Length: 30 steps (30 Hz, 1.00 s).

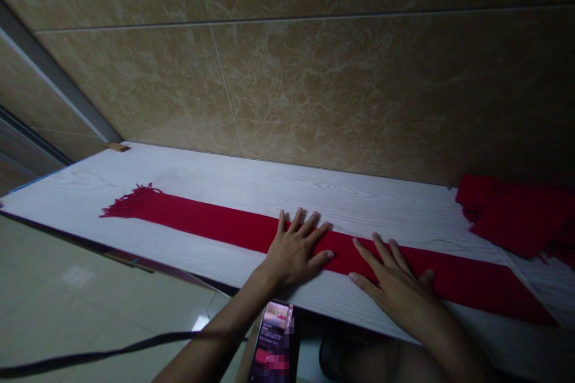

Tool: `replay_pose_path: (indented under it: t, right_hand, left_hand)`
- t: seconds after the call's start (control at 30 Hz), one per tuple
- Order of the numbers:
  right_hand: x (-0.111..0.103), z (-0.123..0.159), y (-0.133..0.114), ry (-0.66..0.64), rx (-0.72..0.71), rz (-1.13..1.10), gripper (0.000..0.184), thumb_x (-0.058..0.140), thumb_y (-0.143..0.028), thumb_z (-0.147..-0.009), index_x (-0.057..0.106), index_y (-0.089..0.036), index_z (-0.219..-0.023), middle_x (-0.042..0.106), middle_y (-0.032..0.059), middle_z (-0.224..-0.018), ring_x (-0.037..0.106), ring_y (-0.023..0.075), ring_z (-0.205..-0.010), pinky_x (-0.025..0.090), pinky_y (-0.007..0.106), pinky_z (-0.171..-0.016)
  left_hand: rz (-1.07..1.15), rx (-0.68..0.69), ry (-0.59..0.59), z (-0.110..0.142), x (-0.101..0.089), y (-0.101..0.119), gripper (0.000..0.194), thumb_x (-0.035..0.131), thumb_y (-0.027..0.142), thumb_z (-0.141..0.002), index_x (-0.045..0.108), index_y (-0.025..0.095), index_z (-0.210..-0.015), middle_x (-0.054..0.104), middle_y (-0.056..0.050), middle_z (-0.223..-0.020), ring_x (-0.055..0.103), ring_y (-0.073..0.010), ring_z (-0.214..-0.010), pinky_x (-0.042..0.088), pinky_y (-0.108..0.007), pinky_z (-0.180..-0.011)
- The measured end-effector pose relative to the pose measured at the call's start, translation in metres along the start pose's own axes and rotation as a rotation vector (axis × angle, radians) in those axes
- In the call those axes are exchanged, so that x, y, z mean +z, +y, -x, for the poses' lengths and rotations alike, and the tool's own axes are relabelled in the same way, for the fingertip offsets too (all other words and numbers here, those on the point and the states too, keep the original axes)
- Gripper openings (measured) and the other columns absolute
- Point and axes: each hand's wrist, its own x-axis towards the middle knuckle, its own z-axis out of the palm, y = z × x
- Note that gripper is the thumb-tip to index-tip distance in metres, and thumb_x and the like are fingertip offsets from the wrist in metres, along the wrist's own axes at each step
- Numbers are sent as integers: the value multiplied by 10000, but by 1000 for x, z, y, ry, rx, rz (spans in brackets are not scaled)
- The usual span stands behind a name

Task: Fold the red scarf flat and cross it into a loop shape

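Observation:
A long red scarf (211, 221) with a fringed left end lies stretched flat along a white wooden board (224, 179). My left hand (296, 248) rests flat on the scarf near its middle, fingers spread. Just to its right, my right hand (393, 281) also lies flat on the scarf with fingers spread apart. Neither hand holds anything.
A pile of red scarves (516, 212) sits at the board's far right. A tan tiled wall (314, 72) stands directly behind the board. A phone with a lit screen (275, 341) rests below the board's front edge. A dark strap (112, 350) crosses the tiled floor (67, 299).

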Motion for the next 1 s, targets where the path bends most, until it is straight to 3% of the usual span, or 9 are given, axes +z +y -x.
replay_pose_path:
  t: [0.17, 0.27, 0.43, 0.57, 0.7, 0.87, 1.0]
  right_hand:
    - [8, -2, 4, 175, -42, 60, 645, 408, -586, -1011, 334, -362, -1611, 183, 91, -1714, 152, 436, -1566, 223, 860, -1080]
    - [9, -6, 2, 293, -15, 70, 649, 348, -550, -1035, 285, -311, -1635, 143, 98, -1719, 143, 411, -1574, 206, 813, -1134]
    - [17, -14, -4, 280, 1, 74, 652, 370, -541, -1039, 307, -276, -1630, 181, 105, -1709, 174, 418, -1566, 182, 805, -1151]
    - [21, -14, -2, 376, -6, 94, 675, 348, -567, -1039, 285, -261, -1638, 159, 110, -1710, 169, 409, -1571, 185, 801, -1153]
    - [20, -15, -1, 334, 10, 81, 682, 359, -584, -1036, 301, -258, -1632, 182, 105, -1707, 173, 410, -1570, 183, 796, -1158]
    - [27, -20, -2, 433, 23, 90, 684, 352, -600, -1033, 319, -261, -1626, 200, 108, -1705, 188, 412, -1568, 209, 803, -1143]
    - [30, -21, 1, 413, 24, 109, 676, 371, -590, -1029, 344, -256, -1616, 233, 98, -1697, 208, 405, -1565, 217, 798, -1146]
  left_hand:
    - [-8, 0, -5, -1, 1, -1, 700, 297, 728, -998, 329, 387, -1608, 284, -28, -1699, 144, -373, -1596, 50, -731, -1249]
    - [-13, 0, -6, -1, 0, 0, 696, 294, 729, -998, 321, 396, -1609, 280, -20, -1699, 139, -369, -1598, 49, -730, -1250]
    - [-6, -10, -22, 0, -1, 0, 697, 281, 728, -1002, 311, 394, -1613, 261, -19, -1704, 124, -368, -1600, 51, -738, -1245]
    - [-8, -8, -29, -1, -1, 0, 692, 293, 726, -1001, 307, 401, -1613, 262, -12, -1704, 118, -364, -1601, 55, -732, -1248]
    - [2, -13, -27, -1, -1, 0, 698, 290, 730, -1000, 308, 397, -1613, 262, -14, -1703, 120, -362, -1601, 47, -725, -1253]
    - [22, -10, -34, -1, -2, 0, 700, 273, 741, -997, 316, 403, -1608, 256, -7, -1704, 121, -352, -1603, 46, -719, -1255]
    - [16, -18, -35, -1, -2, 0, 705, 261, 748, -995, 311, 405, -1609, 250, -6, -1705, 127, -345, -1603, 52, -716, -1258]
